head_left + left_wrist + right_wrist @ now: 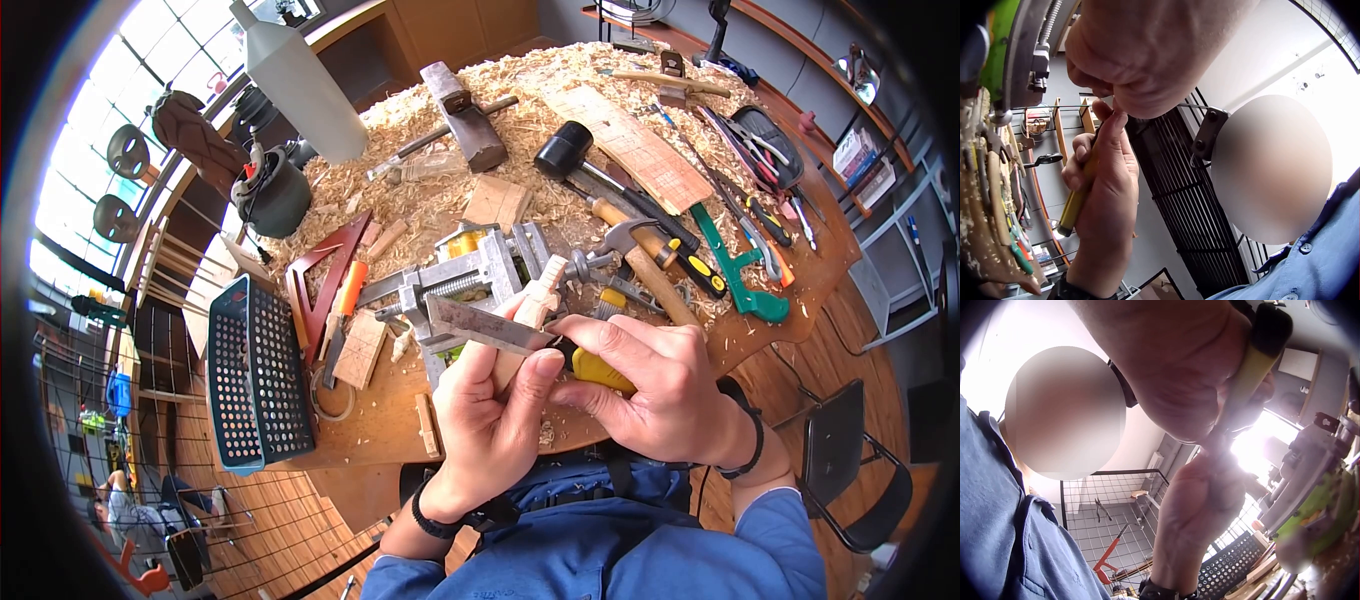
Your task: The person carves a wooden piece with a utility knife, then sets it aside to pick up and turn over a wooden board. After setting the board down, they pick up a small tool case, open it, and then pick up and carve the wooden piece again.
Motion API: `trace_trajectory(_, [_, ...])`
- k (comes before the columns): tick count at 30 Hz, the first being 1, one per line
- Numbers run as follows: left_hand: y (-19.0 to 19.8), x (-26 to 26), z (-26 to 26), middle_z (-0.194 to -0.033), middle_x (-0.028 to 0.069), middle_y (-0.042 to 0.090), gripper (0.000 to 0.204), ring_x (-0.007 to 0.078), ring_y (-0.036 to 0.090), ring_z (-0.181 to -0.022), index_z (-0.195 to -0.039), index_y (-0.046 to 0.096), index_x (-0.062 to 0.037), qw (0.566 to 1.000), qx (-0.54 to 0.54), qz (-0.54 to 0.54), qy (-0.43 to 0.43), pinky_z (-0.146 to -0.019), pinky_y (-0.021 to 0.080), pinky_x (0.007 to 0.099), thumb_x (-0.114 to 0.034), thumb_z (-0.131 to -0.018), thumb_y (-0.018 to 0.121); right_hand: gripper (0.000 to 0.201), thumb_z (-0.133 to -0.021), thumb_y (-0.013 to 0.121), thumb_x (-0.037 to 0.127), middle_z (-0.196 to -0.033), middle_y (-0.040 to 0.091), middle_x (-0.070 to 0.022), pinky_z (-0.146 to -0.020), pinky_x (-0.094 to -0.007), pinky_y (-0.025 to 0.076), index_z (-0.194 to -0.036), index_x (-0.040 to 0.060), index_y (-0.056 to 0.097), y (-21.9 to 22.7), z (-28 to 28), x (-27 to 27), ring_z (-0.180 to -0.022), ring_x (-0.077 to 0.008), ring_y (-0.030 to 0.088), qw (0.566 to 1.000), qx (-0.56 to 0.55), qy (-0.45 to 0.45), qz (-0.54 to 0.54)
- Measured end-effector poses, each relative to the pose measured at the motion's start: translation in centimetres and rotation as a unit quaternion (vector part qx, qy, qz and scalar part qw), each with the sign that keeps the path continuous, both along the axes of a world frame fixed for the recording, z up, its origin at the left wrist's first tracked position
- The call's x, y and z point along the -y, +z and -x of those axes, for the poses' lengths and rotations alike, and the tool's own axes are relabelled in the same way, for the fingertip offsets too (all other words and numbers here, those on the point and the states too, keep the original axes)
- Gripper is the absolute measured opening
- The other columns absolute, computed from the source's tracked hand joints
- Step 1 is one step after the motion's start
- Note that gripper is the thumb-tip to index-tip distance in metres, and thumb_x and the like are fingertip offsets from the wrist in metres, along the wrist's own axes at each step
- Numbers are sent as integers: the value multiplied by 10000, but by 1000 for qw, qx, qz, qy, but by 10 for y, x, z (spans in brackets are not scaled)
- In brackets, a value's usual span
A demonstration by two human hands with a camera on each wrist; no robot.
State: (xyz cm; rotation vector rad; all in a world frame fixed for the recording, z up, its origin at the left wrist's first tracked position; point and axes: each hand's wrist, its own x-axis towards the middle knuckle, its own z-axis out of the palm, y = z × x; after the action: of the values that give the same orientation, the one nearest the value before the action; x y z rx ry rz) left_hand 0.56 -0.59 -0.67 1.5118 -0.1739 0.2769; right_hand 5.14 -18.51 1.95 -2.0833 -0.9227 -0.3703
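In the head view the left hand [492, 415] grips a small carved wooden piece [537, 303], whose notched end sticks up between the hands. The right hand [655, 385] is curled round the yellow and black handle of a knife [485, 326]. Its wide blade lies across the wood, pointing left, and the left thumb is close to the blade's base. Both wrist views show the yellow handle [1079, 201] [1249, 378] in the right hand; the wood is hidden there. Just beyond the hands stands a metal vise [455, 280].
Wood shavings [400, 190] cover much of the bench. A teal basket [262, 375] stands at the left edge. Right of the vise lie a black mallet [566, 148], a hammer [650, 270] and a green-handled saw [735, 270]. A wooden plane [465, 120] and a white bottle [305, 90] stand further back.
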Motion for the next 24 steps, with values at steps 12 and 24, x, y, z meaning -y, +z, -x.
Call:
trace_trajectory(12, [5, 1, 1, -1413, 139, 575, 620, 93, 565, -1150, -1587, 249, 89, 997, -7, 50, -54, -1013, 451, 254, -5, -1053, 548, 467, -846, 825, 318, -790, 689, -112, -519, -398, 535, -1205, 48, 698, 1, -1, 2, -630, -312, 692, 1000, -10, 18, 8])
trace_trajectory(24, [4, 3, 0, -1332, 133, 642, 533, 136, 597, -1183, -1491, 428, 111, 998, 11, 50, -27, -1011, 475, 269, -82, -1037, 630, 475, -847, 822, 328, -785, 683, -103, -518, -391, 530, -1212, 52, 694, 0, -1, 1, -628, -298, 690, 1000, 6, 10, 12])
